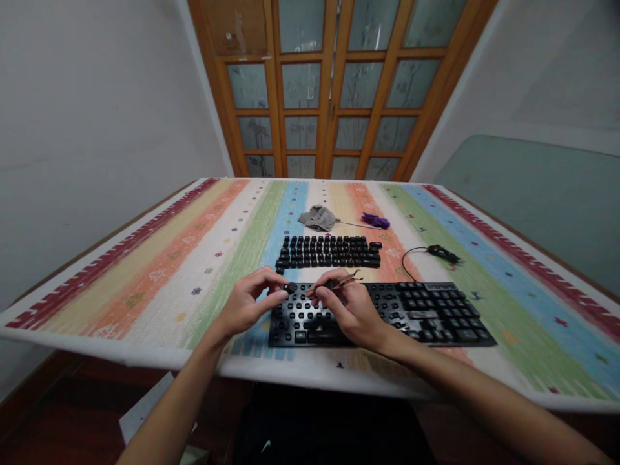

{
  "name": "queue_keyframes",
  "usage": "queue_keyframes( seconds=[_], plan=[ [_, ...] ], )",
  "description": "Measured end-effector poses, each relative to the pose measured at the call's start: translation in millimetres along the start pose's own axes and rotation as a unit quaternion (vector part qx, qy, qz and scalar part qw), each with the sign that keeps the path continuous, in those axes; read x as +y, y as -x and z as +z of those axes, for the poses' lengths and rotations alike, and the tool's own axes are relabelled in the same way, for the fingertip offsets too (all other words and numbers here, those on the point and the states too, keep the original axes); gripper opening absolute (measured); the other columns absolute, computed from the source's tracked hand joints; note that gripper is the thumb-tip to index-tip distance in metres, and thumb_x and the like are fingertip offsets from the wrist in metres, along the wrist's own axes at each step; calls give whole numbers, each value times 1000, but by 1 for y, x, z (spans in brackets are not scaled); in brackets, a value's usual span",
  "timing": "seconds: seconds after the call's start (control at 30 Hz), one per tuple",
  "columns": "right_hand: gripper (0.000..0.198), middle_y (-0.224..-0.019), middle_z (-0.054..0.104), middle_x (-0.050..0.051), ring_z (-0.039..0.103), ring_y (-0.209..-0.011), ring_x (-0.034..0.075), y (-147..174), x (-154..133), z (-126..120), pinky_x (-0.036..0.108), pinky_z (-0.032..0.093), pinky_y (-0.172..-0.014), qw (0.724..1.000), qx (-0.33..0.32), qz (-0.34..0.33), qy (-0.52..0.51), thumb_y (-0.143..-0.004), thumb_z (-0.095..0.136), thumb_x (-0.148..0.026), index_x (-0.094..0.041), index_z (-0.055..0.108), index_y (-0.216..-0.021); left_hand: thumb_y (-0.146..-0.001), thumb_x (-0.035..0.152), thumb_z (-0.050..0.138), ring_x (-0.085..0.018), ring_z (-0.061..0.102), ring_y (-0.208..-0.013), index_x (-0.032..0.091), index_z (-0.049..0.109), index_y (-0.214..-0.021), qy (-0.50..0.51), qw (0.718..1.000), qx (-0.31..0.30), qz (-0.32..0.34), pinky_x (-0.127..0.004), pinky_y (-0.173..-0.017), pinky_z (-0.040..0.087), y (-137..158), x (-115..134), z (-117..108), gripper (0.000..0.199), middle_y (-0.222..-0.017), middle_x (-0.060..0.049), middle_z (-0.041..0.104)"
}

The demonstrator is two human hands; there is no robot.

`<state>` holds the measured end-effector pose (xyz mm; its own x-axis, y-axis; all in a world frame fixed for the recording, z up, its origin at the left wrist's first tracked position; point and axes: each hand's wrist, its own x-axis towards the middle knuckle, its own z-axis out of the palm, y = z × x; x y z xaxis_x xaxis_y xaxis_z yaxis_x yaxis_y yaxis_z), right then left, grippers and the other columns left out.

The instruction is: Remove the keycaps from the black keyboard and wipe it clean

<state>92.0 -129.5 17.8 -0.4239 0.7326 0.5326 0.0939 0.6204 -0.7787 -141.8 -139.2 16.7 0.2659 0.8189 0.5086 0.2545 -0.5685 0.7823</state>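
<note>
Left hand (256,298) and right hand (357,309) pinched narrow over a black keyboard (404,315).
The left gripped a small dark piece (290,288); the right held a thin pronged tool (347,279). The keyboard lay beneath on a striped tablecloth (159,290), loose keycaps (330,252) in rows beyond, then a grey cloth (318,218).

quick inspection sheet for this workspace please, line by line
Surface: striped tablecloth.
Things worked on: black keyboard, caps missing over much of its left part; loose keycaps in rows beyond it.
Clutter: grey cloth, purple bundle, thin rod near them.
Hands: left hand pinches a small dark piece; right hand holds a thin pronged tool, partly hidden.
Cables: bundled cable leading from the keyboard's back edge.
Surroundings: wood-framed glass doors, pale walls.
</note>
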Motion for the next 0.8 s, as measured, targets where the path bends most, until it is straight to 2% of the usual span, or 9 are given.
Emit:
queue_keyframes(
  seconds=[0.07, 0.13, 0.27, 0.4, 0.5, 0.8],
  plan=[
    [21, -88, 66, 5, 67, -74, 15, 2, 3, 0, 30, 53, -71, 1000, 3, 17, -7, -100, 50, -39, -20, 57, -95, -89, 31, 67, -14, 59, -74, 16, 69, -98, -19, 999, 27, 0, -27, -68, 49, -7, -2, 2, 17, -82, -3, 62],
    [23, -87, 66, 5, 68, -75, 16, 3, 5, -1, 30, 53, -72, 1000, -2, 18, 16, -100, 50, -39, -19, 59, -93, -90, 31, 66, -14, 58, -74, 18, 69, -101, -90, 995, 34, 2, -28, -70, 49, -14, -6, 2, 17, -82, -2, 61],
    [22, -86, 67, 5, 68, -74, 16, 5, 5, -5, 29, 53, -72, 998, -6, -5, 64, -100, 50, -37, -18, 61, -93, -91, 27, 63, -18, 59, -87, 20, 70, -101, -261, 965, -21, 28, -34, -83, 50, -27, -26, 1, 14, -92, -4, 60],
    [20, -88, 68, 5, 67, -75, 15, 7, 1, -7, 27, 53, -72, 994, -27, -33, 96, -100, 50, -33, -17, 61, -94, -91, 25, 62, -22, 57, -95, 16, 70, -103, -358, 931, -67, 38, -40, -88, 50, -34, -51, 2, 17, -97, -7, 58],
    [21, -90, 69, 6, 67, -75, 15, 9, 0, -9, 27, 53, -71, 990, -56, -47, 120, -100, 50, -33, -17, 61, -94, -92, 25, 61, -23, 57, -94, 16, 70, -104, -387, 917, -90, 32, -41, -87, 51, -37, -62, 4, 18, -99, -8, 57],
    [27, -89, 70, 7, 67, -78, 16, 12, 5, -7, 27, 53, -72, 985, -87, -68, 130, -102, 46, -37, -17, 62, -95, -92, 26, 62, -22, 56, -94, 16, 71, -103, -402, 911, -94, 24, -40, -88, 51, -37, -70, 3, 17, -98, -8, 56]
  ],
)
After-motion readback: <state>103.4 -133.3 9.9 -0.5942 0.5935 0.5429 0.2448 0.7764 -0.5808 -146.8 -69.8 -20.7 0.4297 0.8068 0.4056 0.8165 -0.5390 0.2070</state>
